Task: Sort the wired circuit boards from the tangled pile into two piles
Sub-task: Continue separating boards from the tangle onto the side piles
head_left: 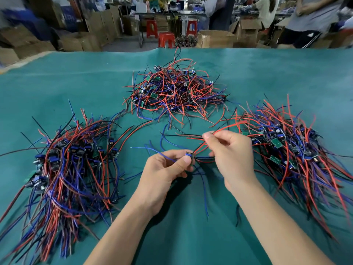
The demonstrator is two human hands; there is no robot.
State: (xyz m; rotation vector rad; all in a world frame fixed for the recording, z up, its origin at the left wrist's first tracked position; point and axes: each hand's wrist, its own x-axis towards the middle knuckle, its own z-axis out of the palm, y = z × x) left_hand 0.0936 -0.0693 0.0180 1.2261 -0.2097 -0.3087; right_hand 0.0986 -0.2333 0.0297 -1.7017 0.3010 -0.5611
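Note:
A tangled pile (174, 90) of small circuit boards with red, blue and black wires lies at the middle back of the green cloth. A sorted pile (70, 165) lies at the left, another sorted pile (292, 146) at the right. My left hand (164, 173) pinches a small board with a blue part (189, 155) between thumb and fingers. Just right of it, my right hand (231, 152) pinches that board's red wires (199, 146) near their upper end. Blue and black wires hang down from the board between my hands.
A green cloth (191, 236) covers the table. Beyond its far edge stand cardboard boxes (214, 38), red stools (166, 39) and people at other tables.

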